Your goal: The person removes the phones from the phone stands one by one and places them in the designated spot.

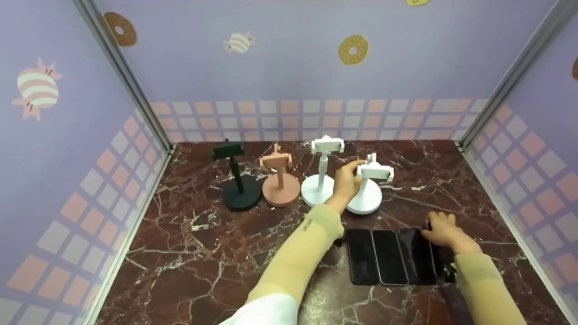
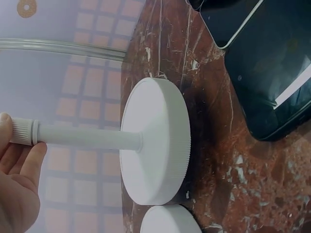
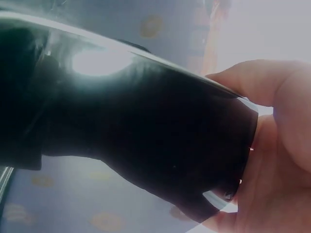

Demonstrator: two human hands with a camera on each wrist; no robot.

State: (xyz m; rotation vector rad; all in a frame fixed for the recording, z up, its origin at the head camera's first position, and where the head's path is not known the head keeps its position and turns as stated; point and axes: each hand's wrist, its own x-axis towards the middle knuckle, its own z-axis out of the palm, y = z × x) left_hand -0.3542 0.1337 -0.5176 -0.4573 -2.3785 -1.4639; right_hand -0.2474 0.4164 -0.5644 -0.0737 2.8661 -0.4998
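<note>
Four phone stands with round bases stand in a row: a black one (image 1: 241, 193), a salmon-pink one (image 1: 281, 190), a taller white one (image 1: 317, 192) and a shorter white one (image 1: 366, 198) at the right end. My left hand (image 1: 347, 183) holds the shorter white stand; the left wrist view shows fingers and thumb at the ribbed collar (image 2: 22, 131) atop its post. Several dark phones lie side by side in front, among them the leftmost phone (image 1: 362, 256) and the middle phone (image 1: 389, 257). At the row's right end, my right hand (image 1: 445, 230) grips a dark phone (image 3: 155, 116) by its end, thumb along one edge.
The reddish-brown marbled tabletop (image 1: 180, 253) is enclosed by a lilac back wall (image 1: 289, 72) and side walls with candy and doughnut prints. Metal corner rails (image 1: 122, 72) run down to the table's back corners. The white stands' bases sit close together.
</note>
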